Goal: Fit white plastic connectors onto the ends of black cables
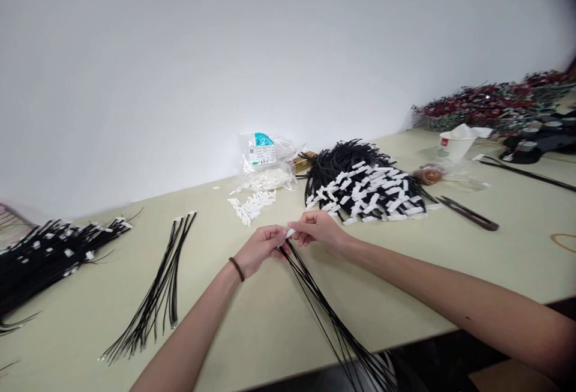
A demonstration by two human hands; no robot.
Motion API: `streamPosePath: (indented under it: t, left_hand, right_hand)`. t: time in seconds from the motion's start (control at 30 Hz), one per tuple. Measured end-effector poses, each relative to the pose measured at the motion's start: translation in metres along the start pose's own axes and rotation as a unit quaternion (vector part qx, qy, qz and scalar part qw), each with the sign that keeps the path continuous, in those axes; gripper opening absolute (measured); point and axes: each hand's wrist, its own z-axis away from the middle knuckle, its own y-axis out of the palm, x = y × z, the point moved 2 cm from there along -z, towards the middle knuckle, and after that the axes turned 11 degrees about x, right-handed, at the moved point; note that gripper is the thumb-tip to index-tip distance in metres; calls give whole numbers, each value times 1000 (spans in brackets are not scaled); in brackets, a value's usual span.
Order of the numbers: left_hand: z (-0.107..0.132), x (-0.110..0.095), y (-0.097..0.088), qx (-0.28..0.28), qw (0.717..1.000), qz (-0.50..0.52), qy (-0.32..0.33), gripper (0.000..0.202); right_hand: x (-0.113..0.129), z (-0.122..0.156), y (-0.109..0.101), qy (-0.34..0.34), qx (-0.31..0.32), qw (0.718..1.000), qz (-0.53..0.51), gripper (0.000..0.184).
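Landmark: the big pile of wires (pixel 364 182), black with white end pieces, at the back of the table (pixel 450 260). Just in front of that pile, slightly to its left, both hands meet fingertip to fingertip. The left hand (pixel 258 250) is closed in a pinch on the upper end of the wire bundle (pixel 315 296). The right hand (pixel 320 231), the one nearer the pile, is closed with thumb and forefinger on a small white connector (pixel 290 233). The connector sits between the two pinches, touching the wire ends; whether it is seated on them I cannot tell. The bundle's long axis runs from the grip away from the pile, toward the person and to the right, fanning out and dropping over the near table edge. So the wire ends lie at the grip itself and the slack lies on the person's side. Left of the pile: loose connectors (pixel 252 205) spilled before a plastic bag (pixel 263 158). Further left: a thin sheaf of wires (pixel 164 284), well apart from the hands.
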Motion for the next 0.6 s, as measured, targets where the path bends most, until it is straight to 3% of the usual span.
streamPosePath:
  t: [0.13, 0.23, 0.3, 0.37, 0.43, 0.5, 0.6]
  left_hand:
    - [0, -2, 2, -9, 1000, 9, 15, 33]
    - [0, -2, 1, -21, 997, 52, 44, 31]
    - [0, -3, 0, -27, 994, 85, 64, 30]
    - [-1, -2, 0, -28, 991, 111, 73, 30]
    - [-2, -1, 1, -24, 989, 128, 69, 30]
    - [-3, 1, 3, -16, 988, 138, 65, 29]
    - [-4, 4, 4, -4, 988, 144, 63, 28]
  right_hand:
    - [2, 2, 3, -36, -4, 999, 17, 36]
    - [3, 5, 0, -141, -19, 978, 151, 32]
    - [4, 8, -2, -254, -18, 908, 334, 23]
    - [3, 11, -2, -350, -13, 796, 495, 16]
    - [2, 13, -2, -409, -20, 700, 585, 16]
    - [3, 14, -2, -444, -35, 638, 628, 17]
    - [5, 15, -1, -458, -24, 593, 662, 19]
